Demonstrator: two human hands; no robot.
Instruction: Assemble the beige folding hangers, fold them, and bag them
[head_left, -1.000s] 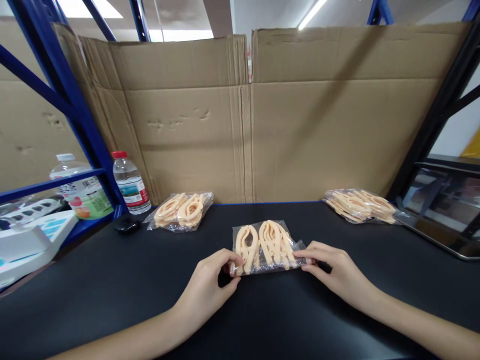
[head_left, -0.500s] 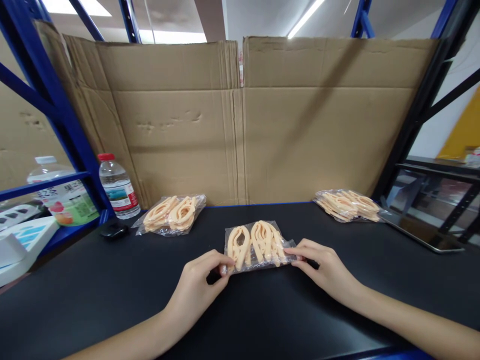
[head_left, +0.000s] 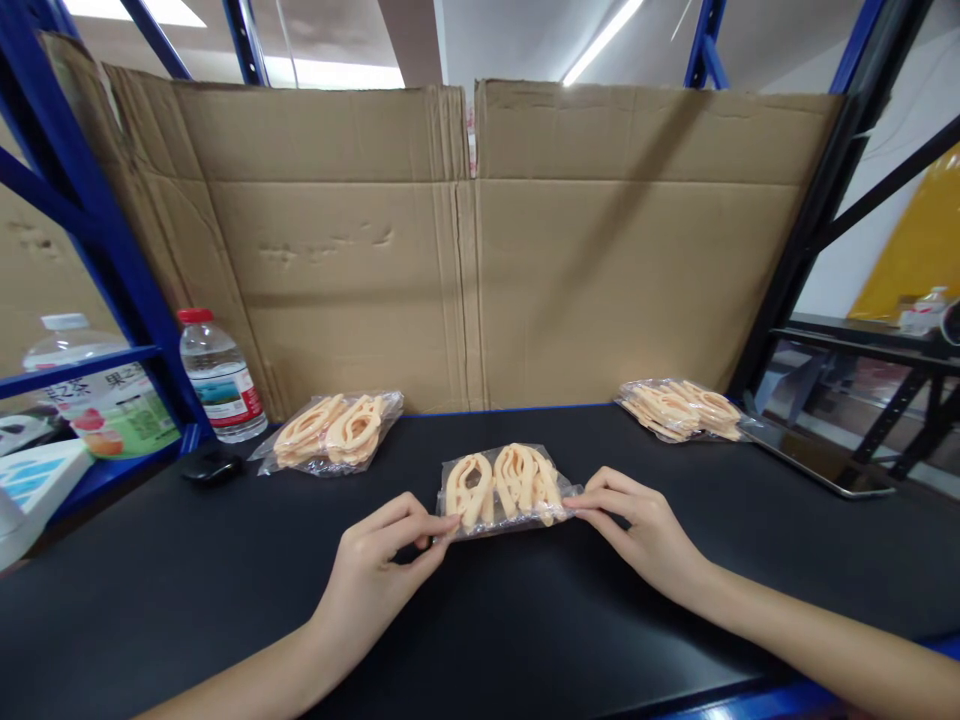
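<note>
A clear plastic bag (head_left: 504, 488) holding cream-coloured, looped flat pieces lies in the middle of the black tabletop. Its lower left corner is pinched between the thumb and fingers of my left hand (head_left: 379, 560). At the bag's right edge, my right hand (head_left: 637, 525) grips the loose plastic with thumb and fingertips. What exactly the looped pieces are I cannot make out. Two similar packs rest farther back: one bag on the left (head_left: 334, 432) and another bag on the right (head_left: 681, 408).
A red-capped water bottle (head_left: 223, 380) stands at the back left, beside a black computer mouse (head_left: 212, 466). Cardboard sheets (head_left: 360, 250) wall off the back. A flat dark tablet-like panel (head_left: 817, 462) lies at the right, near the black rack post (head_left: 795, 220).
The whole view has shifted slightly, so most things appear a little farther left. Both hands keep their pinch on the bag, which looks almost unmoved on the table.
</note>
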